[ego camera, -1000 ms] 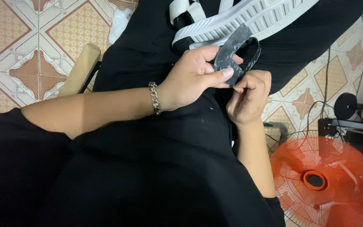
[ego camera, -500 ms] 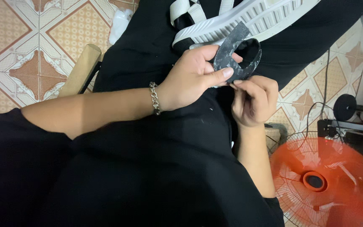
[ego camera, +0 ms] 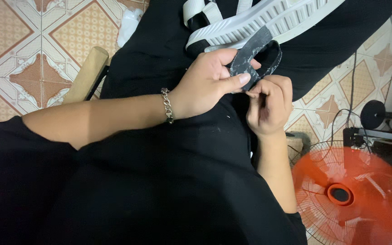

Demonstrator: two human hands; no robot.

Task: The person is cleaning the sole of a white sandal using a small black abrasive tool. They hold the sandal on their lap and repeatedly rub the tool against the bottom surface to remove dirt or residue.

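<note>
I see my left hand (ego camera: 209, 81) reaching across from the left, wrist bent, thumb and fingers pinching a dark grey strap (ego camera: 250, 56) just below the white ribbed sandal sole (ego camera: 268, 18) lying on my black-clothed lap. A chain bracelet (ego camera: 167, 105) circles that wrist. My right hand (ego camera: 268, 106) comes up from below the sole, forearm near vertical, fingers curled into a loose fist with fingertips nipping the strap's lower edge. Well below and right of the sole stands an orange fan (ego camera: 350, 195) on the tiled floor (ego camera: 32, 59).
</note>
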